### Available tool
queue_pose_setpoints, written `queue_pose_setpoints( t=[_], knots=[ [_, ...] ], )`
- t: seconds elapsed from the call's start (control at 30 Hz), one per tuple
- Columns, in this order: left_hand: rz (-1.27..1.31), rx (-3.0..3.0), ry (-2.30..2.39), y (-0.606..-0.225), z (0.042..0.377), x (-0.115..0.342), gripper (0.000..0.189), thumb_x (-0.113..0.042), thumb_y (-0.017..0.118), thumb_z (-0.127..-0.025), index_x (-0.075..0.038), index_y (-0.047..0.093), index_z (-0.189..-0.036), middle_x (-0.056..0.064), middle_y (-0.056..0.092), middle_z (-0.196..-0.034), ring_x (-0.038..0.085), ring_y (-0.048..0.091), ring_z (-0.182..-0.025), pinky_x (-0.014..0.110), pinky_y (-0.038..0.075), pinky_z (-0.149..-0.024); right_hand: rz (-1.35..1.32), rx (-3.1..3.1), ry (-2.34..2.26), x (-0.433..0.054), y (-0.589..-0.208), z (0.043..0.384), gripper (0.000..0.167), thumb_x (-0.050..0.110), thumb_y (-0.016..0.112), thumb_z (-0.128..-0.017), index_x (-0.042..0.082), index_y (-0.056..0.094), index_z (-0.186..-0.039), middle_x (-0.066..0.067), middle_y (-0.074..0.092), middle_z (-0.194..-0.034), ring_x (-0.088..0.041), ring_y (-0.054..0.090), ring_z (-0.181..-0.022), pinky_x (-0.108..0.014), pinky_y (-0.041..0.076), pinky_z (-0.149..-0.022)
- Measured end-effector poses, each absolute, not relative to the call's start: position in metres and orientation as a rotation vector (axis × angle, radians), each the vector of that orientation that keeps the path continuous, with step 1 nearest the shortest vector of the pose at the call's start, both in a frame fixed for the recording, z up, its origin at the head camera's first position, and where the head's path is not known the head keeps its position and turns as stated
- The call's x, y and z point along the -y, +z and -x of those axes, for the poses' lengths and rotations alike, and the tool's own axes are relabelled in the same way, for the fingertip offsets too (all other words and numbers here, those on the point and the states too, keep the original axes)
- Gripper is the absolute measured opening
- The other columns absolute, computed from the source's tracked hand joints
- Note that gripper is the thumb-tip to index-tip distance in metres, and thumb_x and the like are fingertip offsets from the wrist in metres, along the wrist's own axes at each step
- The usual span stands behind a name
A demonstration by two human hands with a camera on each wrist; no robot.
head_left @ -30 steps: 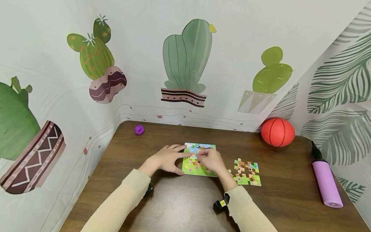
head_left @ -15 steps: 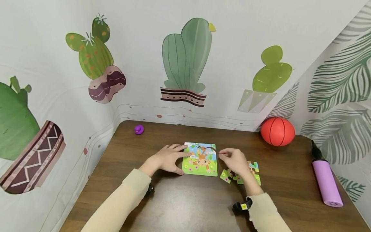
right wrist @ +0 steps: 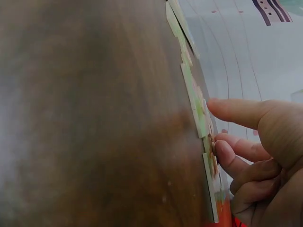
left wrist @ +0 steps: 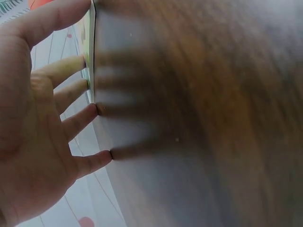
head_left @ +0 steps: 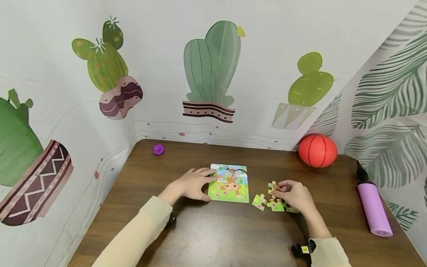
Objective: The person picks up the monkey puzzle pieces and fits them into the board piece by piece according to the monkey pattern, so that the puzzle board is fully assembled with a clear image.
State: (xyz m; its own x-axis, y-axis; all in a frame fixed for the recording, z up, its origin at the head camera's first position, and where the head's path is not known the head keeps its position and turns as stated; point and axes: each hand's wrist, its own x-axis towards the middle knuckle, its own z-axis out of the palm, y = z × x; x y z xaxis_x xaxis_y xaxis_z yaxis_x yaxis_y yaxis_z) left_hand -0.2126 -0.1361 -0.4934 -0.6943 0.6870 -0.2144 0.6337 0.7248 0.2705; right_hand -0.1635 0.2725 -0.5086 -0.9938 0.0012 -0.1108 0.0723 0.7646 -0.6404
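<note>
A square monkey-picture puzzle board (head_left: 230,185) lies flat on the table in the head view. My left hand (head_left: 192,184) is spread at its left side. Two of that hand's fingers reach over the board's edge, and its thumb touches near the lower left corner. To the right of the board lie several loose jigsaw pieces, including a green corner piece (head_left: 258,202) and a green piece with a pink flower (head_left: 276,205). Above them is my right hand (head_left: 295,195), its thumb and index finger apart at a brown-and-blue jigsaw piece (head_left: 272,187). That hand hides part of the pieces.
At the back left stands a purple rubber duck (head_left: 158,149). A red ball (head_left: 317,151) sits at the back right. Along the right side lies a pink hand pump (head_left: 375,209) with a black nozzle. A cactus-print cloth (head_left: 160,74) hangs behind the table.
My right hand has moved from over the board rightward to the loose pieces, uncovering the monkey picture. My left hand has kept its place at the board's left edge.
</note>
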Motion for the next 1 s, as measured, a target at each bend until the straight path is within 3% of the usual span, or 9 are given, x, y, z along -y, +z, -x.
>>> queue_pose_setpoints(
  t=[0.17,0.57,1.0],
  knots=[
    [-1.056,-2.636,0.273,-0.495,0.213,0.133,0.086,-0.055,0.073,-0.088,-0.021,0.042,-0.161,0.0,0.027,-0.17,0.028,0.023,-0.156,0.062,0.022,-0.12,-0.045,-2.858,-1.017,-0.272,-0.509,0.163,0.052,0.041,0.088,-0.083,0.004,0.073,-0.116,-0.002,0.065,-0.091,-0.017,0.058,-0.074,-0.034,0.046,-0.064],
    [-1.078,-2.641,0.247,-0.497,0.207,0.134,0.084,-0.059,0.069,-0.089,-0.027,0.041,-0.162,0.001,0.026,-0.17,0.029,0.023,-0.155,0.061,0.021,-0.12,-0.058,-2.86,-0.957,-0.268,-0.507,0.166,0.056,0.044,0.088,-0.081,0.003,0.072,-0.116,-0.003,0.063,-0.092,-0.019,0.056,-0.075,-0.034,0.042,-0.061],
    [-1.073,-2.674,0.18,-0.494,0.209,0.123,0.079,-0.064,0.066,-0.091,-0.03,0.045,-0.159,0.003,0.033,-0.165,0.031,0.026,-0.153,0.055,0.019,-0.123,-0.059,-2.836,-0.94,-0.263,-0.505,0.17,0.046,0.036,0.088,-0.083,0.004,0.072,-0.111,-0.003,0.06,-0.089,-0.021,0.055,-0.075,-0.035,0.041,-0.061]
  ],
)
